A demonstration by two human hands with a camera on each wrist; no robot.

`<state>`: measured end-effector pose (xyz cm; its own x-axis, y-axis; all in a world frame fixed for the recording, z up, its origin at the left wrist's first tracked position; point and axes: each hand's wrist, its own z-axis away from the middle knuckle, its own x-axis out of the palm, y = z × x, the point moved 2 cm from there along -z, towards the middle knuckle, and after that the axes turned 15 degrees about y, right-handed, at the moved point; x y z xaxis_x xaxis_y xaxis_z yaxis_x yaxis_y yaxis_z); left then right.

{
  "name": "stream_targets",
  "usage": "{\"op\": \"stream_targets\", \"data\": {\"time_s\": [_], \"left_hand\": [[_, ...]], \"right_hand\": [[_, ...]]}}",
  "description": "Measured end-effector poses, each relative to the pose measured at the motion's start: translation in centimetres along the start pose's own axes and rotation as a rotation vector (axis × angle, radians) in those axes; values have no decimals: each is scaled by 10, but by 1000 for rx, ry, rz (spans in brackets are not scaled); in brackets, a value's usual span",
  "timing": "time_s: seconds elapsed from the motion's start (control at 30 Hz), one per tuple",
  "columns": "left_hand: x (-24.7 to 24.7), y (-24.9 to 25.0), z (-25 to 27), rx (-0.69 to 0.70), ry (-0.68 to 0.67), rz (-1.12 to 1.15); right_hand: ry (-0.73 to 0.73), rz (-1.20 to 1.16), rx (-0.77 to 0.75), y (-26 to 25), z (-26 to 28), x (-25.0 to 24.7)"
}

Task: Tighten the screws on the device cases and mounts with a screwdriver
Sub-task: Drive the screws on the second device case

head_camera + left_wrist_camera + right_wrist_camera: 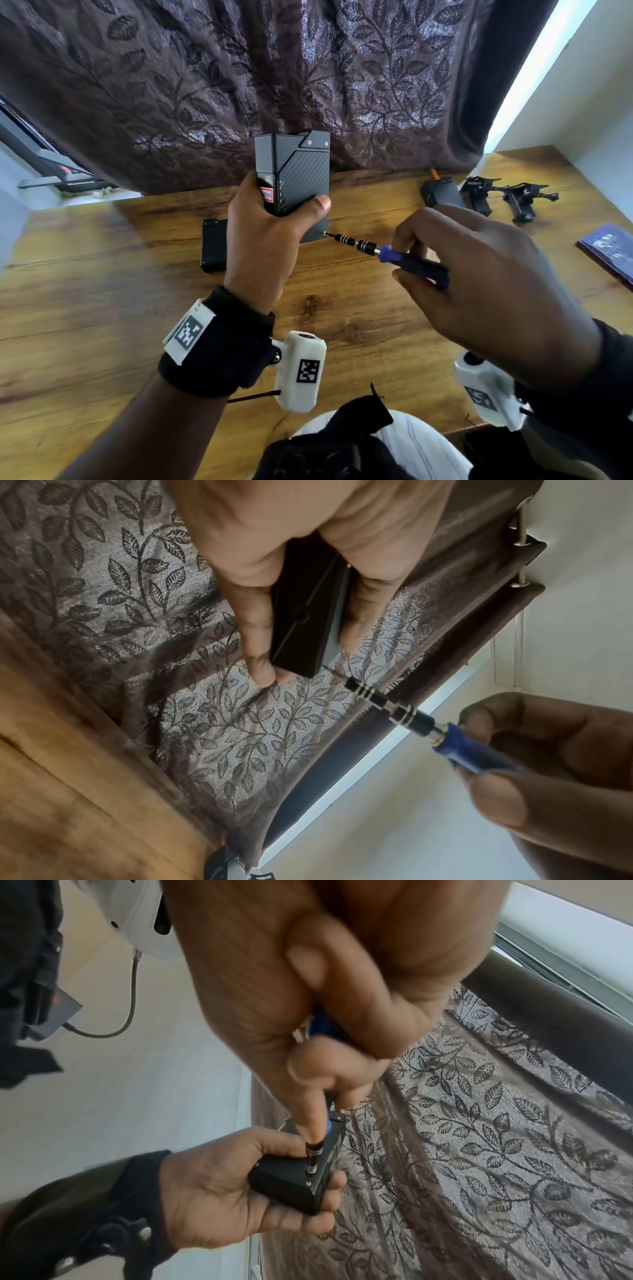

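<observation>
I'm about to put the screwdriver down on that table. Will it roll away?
Probably, somewhat: the screwdriver has a round banded shaft and a slim blue handle, so it may roll on the smooth wooden table. It looks stiff and light, pinched easily by the right hand.

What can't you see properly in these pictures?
- Screw head: head view, too small under the screwdriver tip at the black case corner.
- Case's lower half: head view, covered by the left hand.
- Screwdriver handle: right wrist view, buried in the right hand.
- Sticker text on the case: blurred.
</observation>
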<state>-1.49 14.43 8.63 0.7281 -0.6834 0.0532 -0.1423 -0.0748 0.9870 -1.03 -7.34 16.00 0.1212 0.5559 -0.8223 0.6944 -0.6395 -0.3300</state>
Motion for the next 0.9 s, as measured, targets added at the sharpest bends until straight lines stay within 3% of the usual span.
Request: {"op": "stream_targets", "data": {"time_s": [0.17,0.4,0.6,0.83,0.9], "left_hand": [[2,-1,4,-9,-21,14],[0,1,4,-6,-21,22],[3,1,6,-3,-25,31],[3,0,4,-9,-13,33],[3,0,4,-3,-9,39]], "right_hand": [[62,38,-16,3,1,-2],[-46,17,5,1,-4,-3],[63,44,7,5,-1,-6],[-55,26,17,3,-4,-4],[-17,21,18,5,-3,-4]]}}
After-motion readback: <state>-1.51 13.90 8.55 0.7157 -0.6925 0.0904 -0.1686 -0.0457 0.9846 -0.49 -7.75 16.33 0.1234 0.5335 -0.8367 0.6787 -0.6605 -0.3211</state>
